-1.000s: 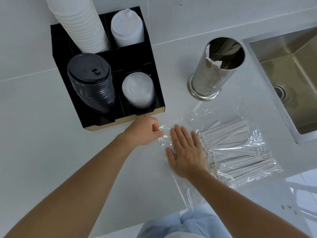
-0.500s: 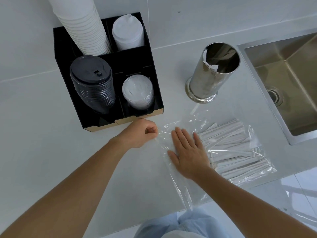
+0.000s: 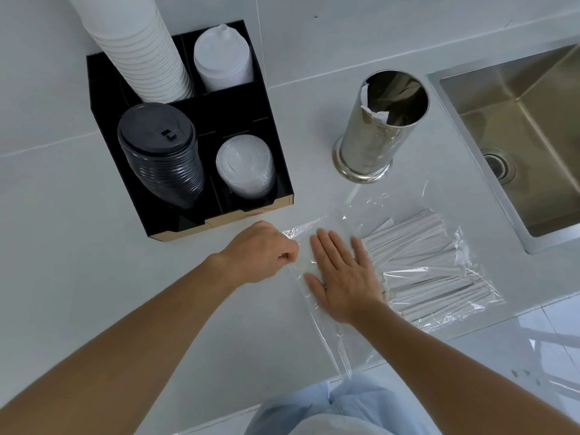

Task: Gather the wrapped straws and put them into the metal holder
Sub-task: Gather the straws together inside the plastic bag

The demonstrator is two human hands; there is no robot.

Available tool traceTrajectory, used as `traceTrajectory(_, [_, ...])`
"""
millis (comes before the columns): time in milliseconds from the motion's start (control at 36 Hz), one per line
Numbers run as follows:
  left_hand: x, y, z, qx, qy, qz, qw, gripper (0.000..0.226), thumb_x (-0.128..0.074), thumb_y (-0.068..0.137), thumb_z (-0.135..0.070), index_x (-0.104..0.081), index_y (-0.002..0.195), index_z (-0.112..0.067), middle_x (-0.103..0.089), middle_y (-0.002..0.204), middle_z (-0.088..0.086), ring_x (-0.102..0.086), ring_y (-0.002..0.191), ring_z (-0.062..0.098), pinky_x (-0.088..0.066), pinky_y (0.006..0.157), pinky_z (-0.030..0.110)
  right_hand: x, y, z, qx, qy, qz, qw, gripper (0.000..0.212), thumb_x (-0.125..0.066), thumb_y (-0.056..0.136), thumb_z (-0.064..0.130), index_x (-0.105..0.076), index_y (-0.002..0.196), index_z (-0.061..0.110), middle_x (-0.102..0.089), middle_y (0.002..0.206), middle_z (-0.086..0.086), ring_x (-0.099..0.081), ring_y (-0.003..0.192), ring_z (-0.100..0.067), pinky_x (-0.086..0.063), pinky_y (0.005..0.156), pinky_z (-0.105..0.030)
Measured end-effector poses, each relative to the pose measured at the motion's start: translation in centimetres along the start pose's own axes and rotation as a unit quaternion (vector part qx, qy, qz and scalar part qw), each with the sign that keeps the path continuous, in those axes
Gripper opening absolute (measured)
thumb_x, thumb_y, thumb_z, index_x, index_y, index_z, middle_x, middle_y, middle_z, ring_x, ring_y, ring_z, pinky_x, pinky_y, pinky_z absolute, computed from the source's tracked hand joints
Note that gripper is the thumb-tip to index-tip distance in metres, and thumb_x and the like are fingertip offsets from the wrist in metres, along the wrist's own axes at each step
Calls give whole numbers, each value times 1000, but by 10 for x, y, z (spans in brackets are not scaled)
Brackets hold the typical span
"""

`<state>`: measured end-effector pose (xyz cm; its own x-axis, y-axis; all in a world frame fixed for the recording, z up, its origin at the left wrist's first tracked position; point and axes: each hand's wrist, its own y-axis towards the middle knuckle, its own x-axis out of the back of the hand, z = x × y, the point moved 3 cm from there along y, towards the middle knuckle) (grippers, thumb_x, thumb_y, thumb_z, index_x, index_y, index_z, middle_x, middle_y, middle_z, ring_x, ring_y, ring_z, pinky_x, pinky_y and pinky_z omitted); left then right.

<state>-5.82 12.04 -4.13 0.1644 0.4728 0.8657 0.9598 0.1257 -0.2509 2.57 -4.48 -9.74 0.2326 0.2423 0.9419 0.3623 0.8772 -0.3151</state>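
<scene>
1. Head view, worktop: white counter (image 3: 94,246) carrying a clear plastic bag (image 3: 405,277) that lies flat near the front edge, its open end toward the person's left.
2. Head view, task objects: wrapped straws (image 3: 430,265), white and paper-sleeved, lie bundled inside the right half of the bag; the metal holder (image 3: 373,133) stands upright beyond them, well apart from the bag, with a scrap of white paper showing inside its rim.
3. Head view, left hand (image 3: 260,252): closed into a loose fist, fingers pinching the left edge of the bag film.
4. Head view, right hand (image 3: 342,274): fully open, palm down, fingers extended and together, pressed flat on the bag just beside the straw ends; it grasps nothing.
5. Head view, surroundings: black organizer (image 3: 188,196) at the back left holds a stack of white cups (image 3: 141,48), black lids (image 3: 160,152), clear lids (image 3: 244,164) and white lids (image 3: 222,58) in separate compartments; a steel sink (image 3: 521,136) is set into the counter at the right.
</scene>
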Motion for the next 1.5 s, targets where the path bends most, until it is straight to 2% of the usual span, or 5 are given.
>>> traceTrajectory(306, [-13, 2, -15, 15, 101, 40, 994, 22, -43, 94, -24, -64, 97, -28, -62, 92, -6, -57, 84, 21, -32, 88, 32, 8, -44, -4, 7, 20, -31, 999, 69, -29, 97, 52, -32, 151, 10, -31, 158, -8, -30, 145, -27, -13, 116, -50])
traceTrajectory(694, [-20, -14, -32, 6, 147, 35, 989, 18, -45, 90, -26, -61, 84, -27, -60, 79, -9, -56, 89, 12, 10, 115, 37, -13, -57, -9, 10, 9, -10, 1000, 68, -23, 99, 51, -23, 154, 12, -20, 162, -6, -19, 149, -25, -6, 119, -51])
traceTrajectory(1028, [-42, -24, -45, -2, 100, 59, 993, 22, -46, 91, -12, -63, 97, -24, -63, 89, -1, -58, 86, 27, -48, 72, 38, -16, -92, -14, 24, 16, -24, 999, 67, -31, 97, 52, -35, 151, 12, -32, 158, -5, -28, 146, -25, -16, 117, -52])
traceTrajectory(1389, [-58, -38, -66, 10, 110, 12, 994, 43, -49, 93, -20, -46, 135, -30, -63, 107, -2, -56, 106, 23, -26, 108, 42, -18, -91, -11, 16, 35, -26, 999, 67, -31, 97, 51, -32, 151, 11, -31, 159, -7, -29, 146, -25, -17, 117, -53])
traceTrajectory(1500, [-60, -38, -65, 38, 104, 25, 994, 28, -45, 95, -17, -61, 113, -31, -58, 103, -3, -54, 104, 22, -14, 113, 40, -15, -92, -11, 17, 27, -12, 999, 68, -31, 97, 53, -32, 152, 11, -31, 159, -6, -28, 146, -25, -15, 117, -52])
